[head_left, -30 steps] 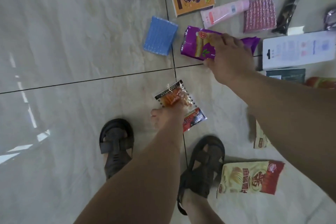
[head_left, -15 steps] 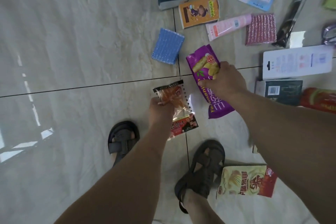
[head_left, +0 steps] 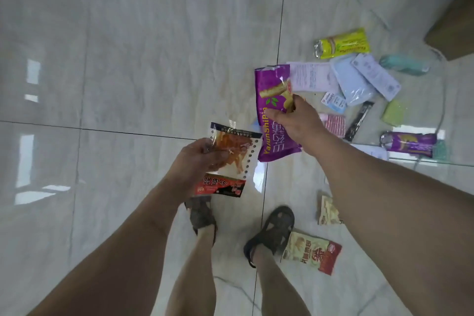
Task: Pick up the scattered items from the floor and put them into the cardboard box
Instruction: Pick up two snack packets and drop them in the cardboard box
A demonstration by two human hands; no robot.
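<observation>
From the head camera we see our left hand (head_left: 198, 155) gripping a clear orange snack packet (head_left: 230, 159) and our right hand (head_left: 295, 120) clamped on a purple snack bag (head_left: 273, 110), both lifted above the tiled floor (head_left: 128, 59). More items lie to the right: a yellow wrapper (head_left: 342, 43), a red-and-cream packet (head_left: 311, 251) by our sandal (head_left: 272, 231), and a brown cardboard box (head_left: 451, 28) at the upper-right edge.

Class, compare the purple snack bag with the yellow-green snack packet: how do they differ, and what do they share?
The purple snack bag is held up in the right hand; the yellow-green snack packet lies untouched on the floor. The purple snack bag looks broader, the yellow-green snack packet slimmer. Both are sealed, printed snack wrappers.
</observation>
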